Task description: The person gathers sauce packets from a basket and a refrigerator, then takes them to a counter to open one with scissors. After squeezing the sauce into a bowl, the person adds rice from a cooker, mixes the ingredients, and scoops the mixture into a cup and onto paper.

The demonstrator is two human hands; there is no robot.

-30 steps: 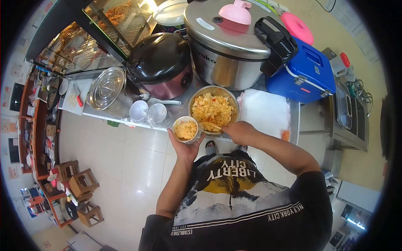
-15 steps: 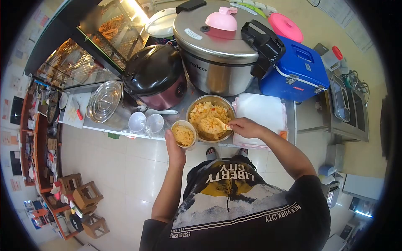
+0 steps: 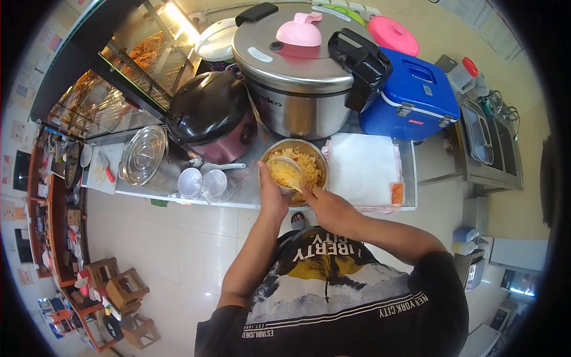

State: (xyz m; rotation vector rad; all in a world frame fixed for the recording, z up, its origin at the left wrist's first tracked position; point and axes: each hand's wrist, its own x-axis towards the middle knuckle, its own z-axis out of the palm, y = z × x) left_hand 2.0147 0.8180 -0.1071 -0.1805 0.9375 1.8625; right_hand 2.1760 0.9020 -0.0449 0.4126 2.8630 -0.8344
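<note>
A steel bowl [image 3: 325, 156] of yellow fried rice [image 3: 313, 163] stands at the counter's front edge. Over the bowl, my left hand [image 3: 272, 191] is closed around a clear plastic cup [image 3: 269, 172] with rice in it. My right hand [image 3: 328, 208] grips the handle of a pale spoon [image 3: 297, 185], whose head reaches into the cup. Rice hides most of the spoon's head. Left of the bowl lie a white ladle [image 3: 223, 167] and two more cups, a white cup [image 3: 190, 182] and a clear cup [image 3: 215, 183].
Behind the bowl stand a dark rice cooker [image 3: 211, 113], a large steel cooker [image 3: 297, 107] and a blue cooler box [image 3: 410, 95]. White paper sheets [image 3: 363, 166] lie to the right. Further left are a glass-lidded pot [image 3: 144, 156] and a red-handled knife [image 3: 107, 168].
My left hand has brought the cup right, from beside the bowl to over it. My right hand has moved left and down with the spoon, which now meets the cup.
</note>
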